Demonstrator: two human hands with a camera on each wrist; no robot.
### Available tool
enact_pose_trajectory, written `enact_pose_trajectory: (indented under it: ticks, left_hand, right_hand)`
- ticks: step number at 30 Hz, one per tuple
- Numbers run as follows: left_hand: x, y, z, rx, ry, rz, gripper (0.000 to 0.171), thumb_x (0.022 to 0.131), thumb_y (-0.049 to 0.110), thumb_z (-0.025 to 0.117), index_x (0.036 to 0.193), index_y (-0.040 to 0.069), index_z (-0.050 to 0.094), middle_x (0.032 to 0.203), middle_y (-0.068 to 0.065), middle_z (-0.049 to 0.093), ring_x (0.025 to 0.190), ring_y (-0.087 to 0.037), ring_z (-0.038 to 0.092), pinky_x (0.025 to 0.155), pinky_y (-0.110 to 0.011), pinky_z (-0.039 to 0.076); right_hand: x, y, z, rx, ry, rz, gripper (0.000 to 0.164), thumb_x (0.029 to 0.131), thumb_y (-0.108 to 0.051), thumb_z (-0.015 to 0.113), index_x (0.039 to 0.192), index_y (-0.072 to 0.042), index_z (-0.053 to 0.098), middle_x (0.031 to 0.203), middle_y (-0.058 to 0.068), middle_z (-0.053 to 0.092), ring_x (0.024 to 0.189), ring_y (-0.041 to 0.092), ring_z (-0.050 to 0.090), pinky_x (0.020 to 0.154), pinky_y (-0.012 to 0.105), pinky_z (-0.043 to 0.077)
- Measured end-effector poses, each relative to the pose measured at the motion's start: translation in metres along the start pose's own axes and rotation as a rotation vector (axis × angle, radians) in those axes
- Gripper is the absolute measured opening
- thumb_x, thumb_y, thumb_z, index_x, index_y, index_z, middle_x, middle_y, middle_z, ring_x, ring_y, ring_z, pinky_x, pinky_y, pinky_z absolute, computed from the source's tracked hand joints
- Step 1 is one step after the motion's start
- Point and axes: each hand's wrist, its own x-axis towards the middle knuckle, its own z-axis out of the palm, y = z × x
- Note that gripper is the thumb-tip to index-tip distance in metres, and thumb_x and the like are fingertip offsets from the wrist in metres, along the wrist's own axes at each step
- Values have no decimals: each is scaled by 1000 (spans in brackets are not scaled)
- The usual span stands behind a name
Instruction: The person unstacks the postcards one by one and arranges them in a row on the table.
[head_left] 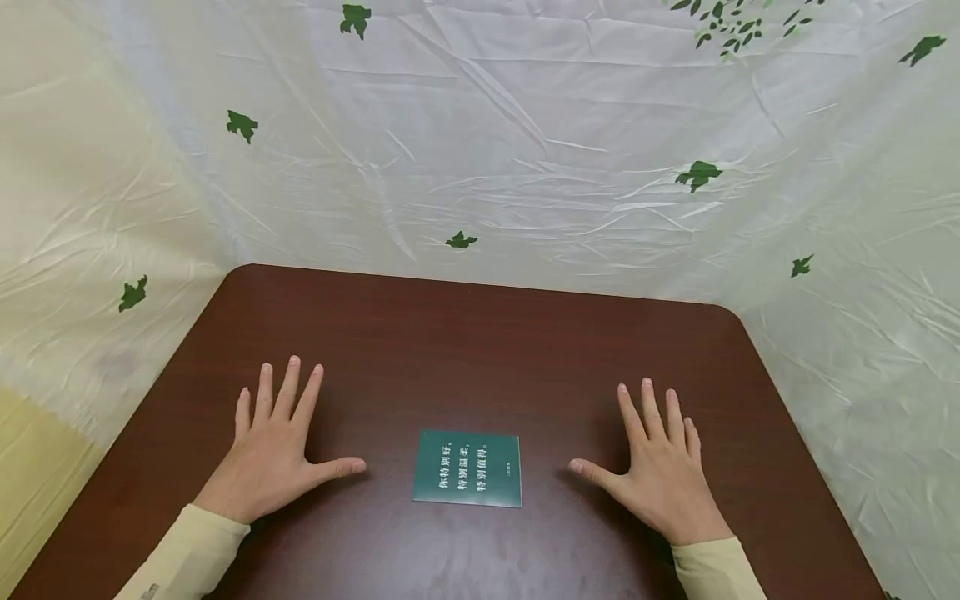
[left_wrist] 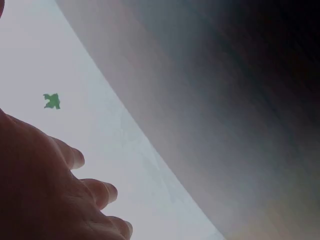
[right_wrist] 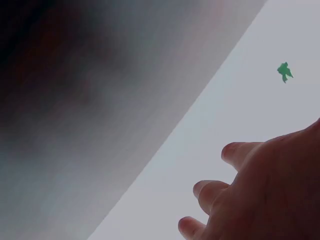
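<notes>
A dark green card (head_left: 467, 468) with white lettering, perhaps a thin booklet, lies flat on the brown table (head_left: 480, 350). To its left my left hand (head_left: 273, 454) is held with fingers straight and spread, the thumb pointing towards the card. On the other side my right hand (head_left: 660, 475) is spread the same way, its thumb also towards the card. Neither hand touches the card or holds anything. Both wrist views show part of the left hand (left_wrist: 45, 185) and the right hand (right_wrist: 265, 190) against the pale cloth; the card is outside them.
White cloth (head_left: 480, 150) printed with green leaf shapes hangs behind the table and along both sides. A yellow patch (head_left: 37, 475) shows at the lower left. The table has rounded far corners. Light-coloured sleeves cover both forearms.
</notes>
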Motion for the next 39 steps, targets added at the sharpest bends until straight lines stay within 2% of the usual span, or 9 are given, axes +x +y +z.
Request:
enact_pose_trajectory:
  ticks: [4, 7, 13, 17, 21, 25, 28, 33, 39]
  left_hand:
    - [2, 6, 4, -15, -14, 18, 138, 79, 90, 70, 176, 21, -2, 183, -10, -14, 167, -50, -15, 128, -77, -2]
    - [6, 19, 10, -34, -29, 46, 140, 77, 91, 71, 176, 22, 0, 183, -8, -14, 168, -49, -12, 128, -78, 0]
    - [16, 55, 29, -62, -50, 159, 146, 70, 93, 74, 176, 24, 0, 184, -5, -11, 170, -45, -6, 128, -78, 2]
    - [23, 76, 36, -71, -51, 255, 149, 69, 91, 78, 176, 15, 5, 184, -9, -1, 170, -41, 12, 131, -70, 16]
    - [29, 91, 39, -103, -99, 328, 145, 71, 83, 84, 174, 7, 16, 182, -13, 19, 165, -33, 33, 130, -59, 33]
    - [30, 96, 42, -109, -153, 366, 135, 73, 74, 90, 171, 3, 28, 174, -12, 39, 157, -32, 46, 126, -56, 39]
    - [30, 94, 45, -89, -161, 382, 129, 73, 71, 91, 168, 4, 35, 168, -11, 49, 152, -31, 51, 123, -55, 43]
    - [28, 92, 48, -59, -143, 394, 117, 75, 68, 92, 164, 8, 45, 159, -7, 59, 144, -27, 59, 119, -51, 47]
    - [27, 94, 48, -37, -158, 405, 103, 80, 59, 92, 160, 9, 52, 155, -4, 62, 138, -25, 63, 116, -50, 50]
  right_hand:
    - [2, -11, 1, 27, -37, -2, 126, 85, -87, 65, 176, -19, 10, 184, 14, 0, 169, 48, -3, 126, 76, 15]
    - [5, -25, 6, 46, -69, -25, 126, 84, -90, 64, 176, -23, 11, 184, 12, 3, 169, 48, 3, 127, 75, 17]
    - [7, -54, 18, 78, -71, -139, 123, 79, -92, 67, 172, -19, 32, 181, 14, 23, 165, 48, 23, 125, 72, 29]
    - [8, -69, 24, 166, -105, -244, 111, 82, -82, 75, 167, -20, 43, 179, 11, 31, 163, 45, 32, 123, 70, 35]
    - [7, -80, 27, 251, -161, -318, 97, 84, -65, 86, 163, -22, 50, 175, 8, 39, 159, 41, 40, 119, 70, 41]
    - [5, -86, 31, 295, -234, -364, 95, 83, -57, 90, 163, -23, 51, 173, 6, 42, 158, 37, 42, 120, 66, 43]
    - [5, -89, 35, 296, -258, -375, 93, 82, -53, 92, 162, -24, 52, 171, 4, 45, 158, 36, 42, 121, 66, 42]
    - [5, -90, 40, 276, -241, -375, 87, 82, -44, 95, 157, -23, 58, 165, 1, 54, 155, 36, 46, 118, 67, 43]
    - [5, -90, 42, 266, -199, -394, 79, 82, -39, 95, 152, -20, 63, 158, -1, 59, 151, 33, 51, 118, 63, 46]
